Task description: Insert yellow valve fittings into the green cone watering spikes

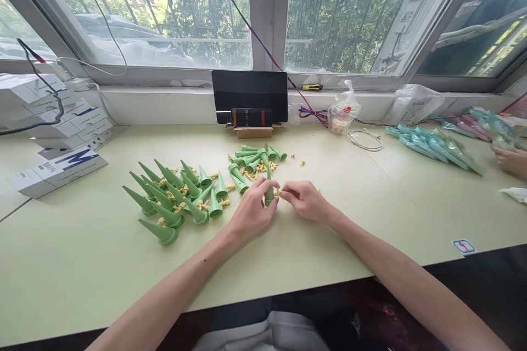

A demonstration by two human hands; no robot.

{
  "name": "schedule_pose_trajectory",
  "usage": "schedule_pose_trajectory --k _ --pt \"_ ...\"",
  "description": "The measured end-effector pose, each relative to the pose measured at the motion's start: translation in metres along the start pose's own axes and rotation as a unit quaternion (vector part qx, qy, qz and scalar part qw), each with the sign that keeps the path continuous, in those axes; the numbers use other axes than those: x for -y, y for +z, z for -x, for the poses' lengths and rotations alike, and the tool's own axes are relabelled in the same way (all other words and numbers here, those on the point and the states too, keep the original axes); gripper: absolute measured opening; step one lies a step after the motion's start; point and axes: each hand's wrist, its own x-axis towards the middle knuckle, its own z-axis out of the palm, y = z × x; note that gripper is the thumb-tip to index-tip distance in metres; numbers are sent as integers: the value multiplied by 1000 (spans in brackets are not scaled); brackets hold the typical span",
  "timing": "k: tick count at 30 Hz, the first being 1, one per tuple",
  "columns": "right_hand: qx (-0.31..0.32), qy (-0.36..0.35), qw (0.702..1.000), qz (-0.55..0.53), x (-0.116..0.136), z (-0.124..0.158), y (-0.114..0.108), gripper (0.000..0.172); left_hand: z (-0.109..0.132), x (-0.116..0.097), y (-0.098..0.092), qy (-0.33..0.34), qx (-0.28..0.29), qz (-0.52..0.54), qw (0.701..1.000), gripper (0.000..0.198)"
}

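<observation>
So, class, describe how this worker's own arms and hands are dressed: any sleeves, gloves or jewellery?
The left forearm and right forearm are bare down to the picture's lower edge, with no sleeve in view. The left hand and right hand wear no gloves, and no ring, watch or bracelet shows.

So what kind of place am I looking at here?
Likely a small hand-assembly bench at a window: the left hand holds a green cone, the right hand a yellow piece; cone heaps, stacked white boxes, bagged goods lie around.
</observation>
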Motion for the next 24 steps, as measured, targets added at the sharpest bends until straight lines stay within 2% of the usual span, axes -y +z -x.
schedule_pose_trajectory --k 24 --pt "-10 2 1000 -3 2 0 0 30 -1 -1 -1 -6 -7 18 1000 16"
